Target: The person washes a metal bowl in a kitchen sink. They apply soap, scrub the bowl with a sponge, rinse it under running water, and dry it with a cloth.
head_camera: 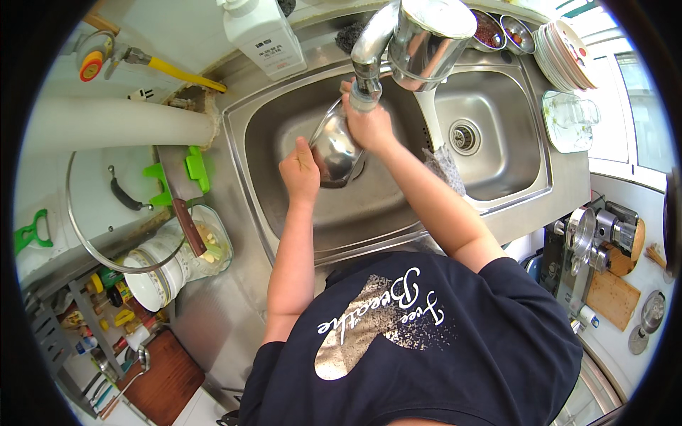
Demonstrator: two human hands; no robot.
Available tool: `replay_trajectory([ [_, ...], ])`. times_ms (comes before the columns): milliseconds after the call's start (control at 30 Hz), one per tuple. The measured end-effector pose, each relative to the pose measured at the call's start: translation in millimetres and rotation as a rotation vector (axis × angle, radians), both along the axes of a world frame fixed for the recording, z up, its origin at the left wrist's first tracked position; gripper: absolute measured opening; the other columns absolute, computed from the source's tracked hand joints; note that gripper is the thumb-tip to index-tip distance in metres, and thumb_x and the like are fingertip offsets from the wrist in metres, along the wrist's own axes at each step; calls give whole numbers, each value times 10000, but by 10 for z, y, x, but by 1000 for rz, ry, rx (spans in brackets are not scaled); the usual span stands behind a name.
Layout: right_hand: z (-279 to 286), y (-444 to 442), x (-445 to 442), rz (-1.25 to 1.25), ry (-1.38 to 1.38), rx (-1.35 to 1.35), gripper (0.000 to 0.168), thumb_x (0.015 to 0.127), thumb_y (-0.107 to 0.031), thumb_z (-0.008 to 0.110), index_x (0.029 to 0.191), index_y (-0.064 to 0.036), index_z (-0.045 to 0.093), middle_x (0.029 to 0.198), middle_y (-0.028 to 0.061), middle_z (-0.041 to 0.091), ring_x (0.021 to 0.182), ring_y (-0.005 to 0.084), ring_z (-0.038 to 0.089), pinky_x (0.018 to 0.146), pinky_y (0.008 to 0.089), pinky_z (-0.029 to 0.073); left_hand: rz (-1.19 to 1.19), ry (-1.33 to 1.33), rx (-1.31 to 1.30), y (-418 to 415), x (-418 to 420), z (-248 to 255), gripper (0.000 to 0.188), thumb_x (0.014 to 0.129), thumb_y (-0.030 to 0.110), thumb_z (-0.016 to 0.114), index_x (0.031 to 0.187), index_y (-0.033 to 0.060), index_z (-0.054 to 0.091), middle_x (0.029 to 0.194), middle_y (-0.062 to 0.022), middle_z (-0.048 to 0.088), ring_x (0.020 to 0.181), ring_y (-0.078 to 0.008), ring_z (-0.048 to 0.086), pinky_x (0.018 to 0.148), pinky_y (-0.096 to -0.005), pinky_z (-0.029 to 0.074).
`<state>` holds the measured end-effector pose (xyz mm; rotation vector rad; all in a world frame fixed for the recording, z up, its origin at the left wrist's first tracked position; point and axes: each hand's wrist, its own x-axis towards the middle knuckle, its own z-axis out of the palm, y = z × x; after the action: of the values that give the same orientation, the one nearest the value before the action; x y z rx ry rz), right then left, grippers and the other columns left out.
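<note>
A shiny metal bowl (pixel 337 146) is tilted on its side over the large sink basin (pixel 272 154). My left hand (pixel 301 173) grips its left edge, thumb pointing up. On the bowl's upper right side lies my right hand (pixel 372 125), whose fingertips are partly hidden behind the faucet. The faucet spout (pixel 367 74) comes down just above that hand; whether water runs cannot be made out. A stainless-steel cylinder (pixel 426 48) stands beside the spout. Over the divider between the basins hangs a grey cloth (pixel 445 168).
The small basin (pixel 501 160) is at right. A white jug (pixel 266 42) bearing writing stands behind the sink. Stacked plates (pixel 559 58) and small metal bowls (pixel 487 32) line the back right. At left are a cleaver (pixel 184 181) in a green holder, white bowls (pixel 154 277) and a glass container (pixel 224 234).
</note>
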<state>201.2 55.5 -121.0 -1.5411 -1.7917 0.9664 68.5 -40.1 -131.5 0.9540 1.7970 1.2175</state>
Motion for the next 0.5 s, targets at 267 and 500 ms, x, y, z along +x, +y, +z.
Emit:
replay_trajectory([
  [267, 136, -316, -12, 168, 32, 493, 266, 858, -138, 536, 1109, -59, 574, 1225, 160, 542, 1138, 342, 506, 916, 423, 417, 10, 166, 77, 17, 141, -19, 594, 977, 435, 374, 572, 19, 502, 472, -27, 443, 468, -117, 438, 471, -325, 359],
  [500, -176, 222, 187, 15, 53, 39, 357, 865, -272, 516, 1177, -103, 545, 1135, 168, 589, 1010, 361, 565, 843, 412, 462, -33, 32, 76, -15, 114, 36, 610, 977, 451, 358, 569, 25, 510, 475, -17, 478, 467, -107, 437, 469, -299, 363],
])
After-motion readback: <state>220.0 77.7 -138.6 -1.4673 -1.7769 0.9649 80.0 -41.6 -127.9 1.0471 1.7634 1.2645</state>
